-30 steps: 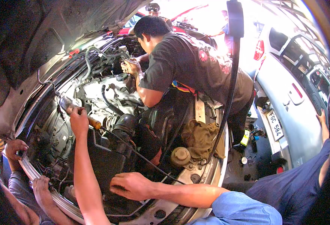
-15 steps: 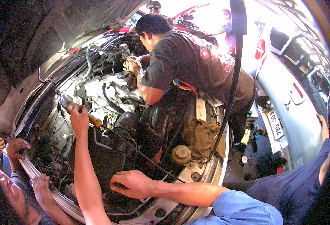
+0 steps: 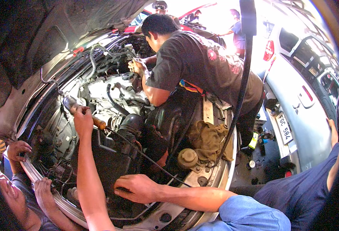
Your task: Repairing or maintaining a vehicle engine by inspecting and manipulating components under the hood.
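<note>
A caged work lamp with a metallic head and an orange-brown handle (image 3: 99,123) is held by the left hand (image 3: 83,120), whose fingers are closed around it just behind the head. The lamp is raised above the open engine bay, near the pale metallic engine (image 3: 104,88), with its head tilted toward the upper left. A bent wire hook (image 3: 50,81) is seen between the lamp head and the dark raised hood (image 3: 21,50). A thin black cord (image 3: 138,153) is trailed from the handle down toward the right forearm.

The right hand (image 3: 136,188), below a light blue sleeve (image 3: 250,215), is placed over a black plastic box (image 3: 111,169) with its fingers curled inward. Its palm is hidden, so it cannot be told whether anything is gripped or how narrowly the fingers are set.

Farther along the bay, a co-worker in a dark flower-printed T-shirt (image 3: 192,65) is bent over the engine, with both hands brought close together near a black round cap (image 3: 128,76). A crumpled olive-brown cloth (image 3: 212,140) is laid beside a round cream reservoir (image 3: 187,158). At the left, the pale metal rim (image 3: 61,210) is touched by another person's two hands (image 3: 43,188). At the right, a silver vehicle (image 3: 296,100) is touched by the hand of a person in a navy shirt (image 3: 292,184).
</note>
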Demonstrator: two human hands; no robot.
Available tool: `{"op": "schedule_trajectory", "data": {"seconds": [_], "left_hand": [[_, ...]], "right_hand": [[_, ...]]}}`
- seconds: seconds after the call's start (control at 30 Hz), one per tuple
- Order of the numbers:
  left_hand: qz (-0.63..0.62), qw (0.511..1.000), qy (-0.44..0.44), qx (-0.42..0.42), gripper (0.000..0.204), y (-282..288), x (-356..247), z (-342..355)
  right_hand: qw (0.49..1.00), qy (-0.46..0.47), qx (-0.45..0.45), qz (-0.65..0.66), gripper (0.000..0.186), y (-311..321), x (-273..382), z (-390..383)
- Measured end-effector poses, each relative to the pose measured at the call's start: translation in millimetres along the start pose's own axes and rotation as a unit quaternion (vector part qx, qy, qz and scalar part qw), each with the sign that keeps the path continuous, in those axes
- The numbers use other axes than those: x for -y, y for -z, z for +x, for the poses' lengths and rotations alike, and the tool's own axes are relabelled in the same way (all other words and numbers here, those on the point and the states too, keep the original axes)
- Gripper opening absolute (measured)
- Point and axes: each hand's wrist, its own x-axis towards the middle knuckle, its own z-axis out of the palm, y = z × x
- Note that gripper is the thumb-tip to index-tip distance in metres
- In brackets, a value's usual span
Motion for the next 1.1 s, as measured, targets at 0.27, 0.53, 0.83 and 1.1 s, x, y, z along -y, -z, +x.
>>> {"op": "schedule_trajectory", "data": {"seconds": [0.27, 0.53, 0.83, 1.1], "left_hand": [[0.014, 0.999, 0.035, 0.010, 0.027, 0.3, -1.5, -0.6], [0.025, 0.999, 0.025, -0.004, 0.027, 0.6, -4.4, -2.6], [0.036, 0.999, 0.012, -0.026, 0.023, -0.5, -5.1, -4.3], [0.010, 0.999, 0.046, 0.004, 0.023, 1.3, -5.5, -4.7]], "right_hand": [[1.000, -0.001, 0.001, -0.001, 0.022, 0.8, 0.0, -0.3], [1.000, -0.009, 0.006, -0.003, 0.022, 1.8, 0.5, -1.4], [1.000, -0.011, 0.004, 0.000, 0.023, 1.8, 1.0, -1.6], [1.000, -0.001, 0.008, -0.009, 0.022, 1.6, 1.3, -1.3]]}}
